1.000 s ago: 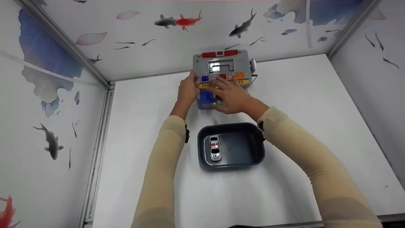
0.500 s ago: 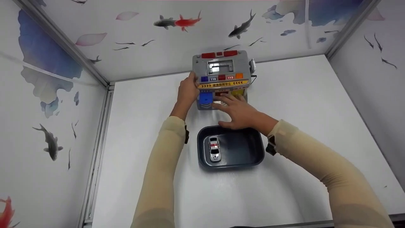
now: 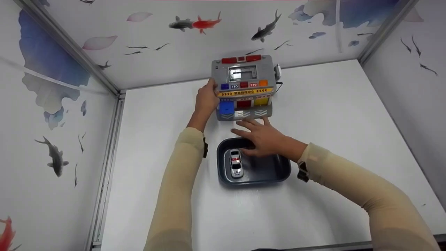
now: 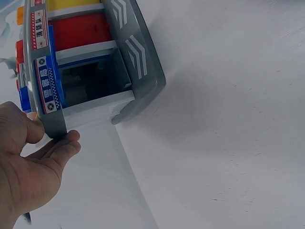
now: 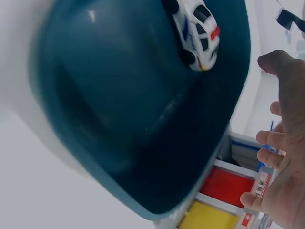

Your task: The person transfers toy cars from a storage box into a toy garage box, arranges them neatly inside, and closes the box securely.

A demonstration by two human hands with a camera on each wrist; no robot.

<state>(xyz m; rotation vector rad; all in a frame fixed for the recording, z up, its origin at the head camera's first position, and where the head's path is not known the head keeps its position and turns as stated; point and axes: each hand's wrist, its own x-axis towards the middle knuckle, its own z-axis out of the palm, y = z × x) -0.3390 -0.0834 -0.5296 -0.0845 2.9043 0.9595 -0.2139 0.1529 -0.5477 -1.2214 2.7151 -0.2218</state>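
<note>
My left hand (image 3: pixel 207 99) grips the left edge of a grey toy garage (image 3: pixel 223 71) at the table's back. In the left wrist view the thumb is on one side of its corner and the fingers on the other. The garage's blue door (image 3: pixel 227 107) is raised over a dark bay, while the red door (image 4: pixel 83 31) and yellow door (image 3: pixel 261 101) are down. Fingers spread, my right hand (image 3: pixel 267 138) hovers over the back of a dark blue tray (image 3: pixel 254 183), holding nothing. A white toy police car (image 3: pixel 236 164) lies lengthwise in the tray's left part.
White walls (image 3: pixel 223 42) printed with fish close off the back and both sides of the white table (image 3: pixel 156 146). A small white piece (image 3: pixel 278 71) and a thin black cord (image 3: pixel 279 84) stick out from the garage's right side.
My right hand has left the garage front and come back toward me, over the tray, uncovering the red and yellow doors. The left hand keeps its grip in place.
</note>
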